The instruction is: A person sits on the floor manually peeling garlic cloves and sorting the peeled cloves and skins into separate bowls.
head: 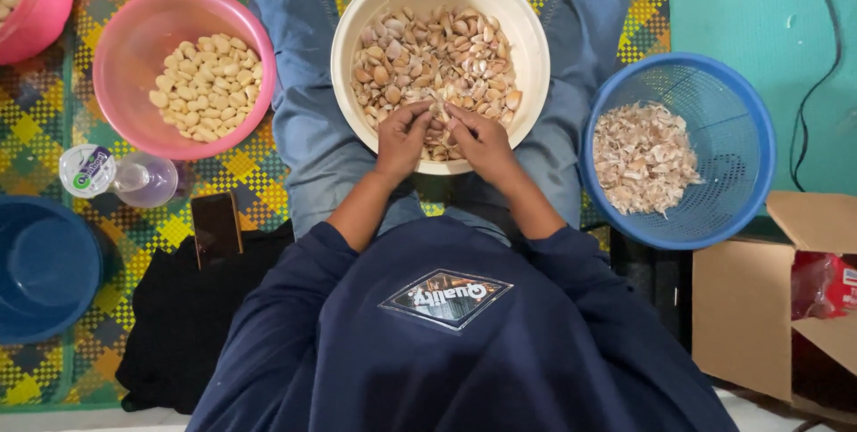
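A cream bowl (527, 39) full of unpeeled garlic cloves (428, 53) rests between my legs. Over its near rim my left hand (402, 137) and my right hand (479, 139) meet, both pinching one garlic clove (440, 111) between the fingertips. To the left stands a pink bowl (134, 30) with peeled pale cloves (207, 86). On the right sits a blue perforated basket (741, 111) holding a heap of papery garlic skins (644, 157).
A clear plastic bottle (116, 178) lies on the checked mat (241, 169) beside a dark phone (217, 227). A blue basin (45, 271) is at the lower left, another pink bowl (40, 4) at the top left, an open cardboard box (759, 307) at the lower right.
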